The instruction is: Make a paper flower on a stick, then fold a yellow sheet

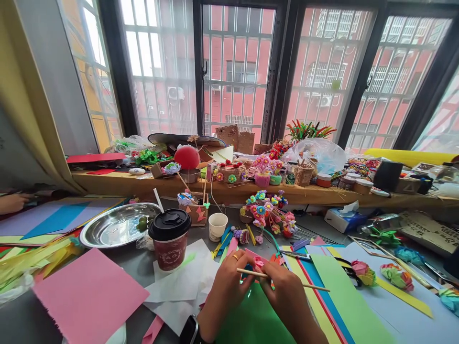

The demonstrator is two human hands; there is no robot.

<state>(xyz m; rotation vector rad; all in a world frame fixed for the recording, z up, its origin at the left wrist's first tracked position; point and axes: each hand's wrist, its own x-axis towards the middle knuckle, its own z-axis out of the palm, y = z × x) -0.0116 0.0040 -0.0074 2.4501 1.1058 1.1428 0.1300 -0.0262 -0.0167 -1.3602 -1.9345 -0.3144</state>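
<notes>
Together, the left hand [231,277] and right hand [285,286] pinch pink paper [258,261] and a thin stick [316,287] — a lidded cup [170,246] stands nearby.

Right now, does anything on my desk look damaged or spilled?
The pink sheet at the lower left has a ragged edge, as if torn rather than cut. I see no spill; the dark red cup stands upright with its lid on.
</notes>
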